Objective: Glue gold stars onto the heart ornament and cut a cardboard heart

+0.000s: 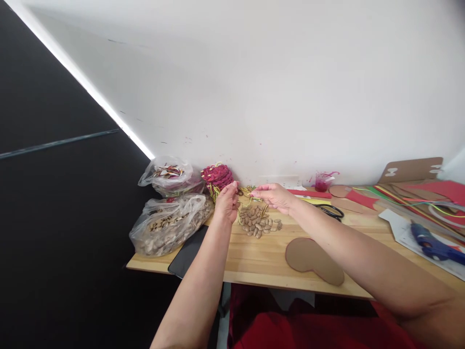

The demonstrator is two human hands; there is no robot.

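Note:
My left hand (227, 202) is raised over the tabletop, thumb and fingers pinched on a thin yellow cord that hangs past the palm. Opposite it, my right hand (275, 197) pinches the same kind of yellow cord (249, 191) at its fingertips. How the strands run between the two hands is too fine to follow. Below both hands lies a loose pile of tan nut shells (258, 225). Behind my left hand stands a stack of dark red-pink pieces (218, 175) with yellow strands.
Two plastic bags, one with shells (167, 228) and one with scraps (170, 174), sit left beside a black flat object (187, 252). A curved cardboard cutout (308, 257) lies in front. Rightward are black-handled scissors (330, 211), a pink-stained cup (321, 182) and a blue glue gun (432, 242).

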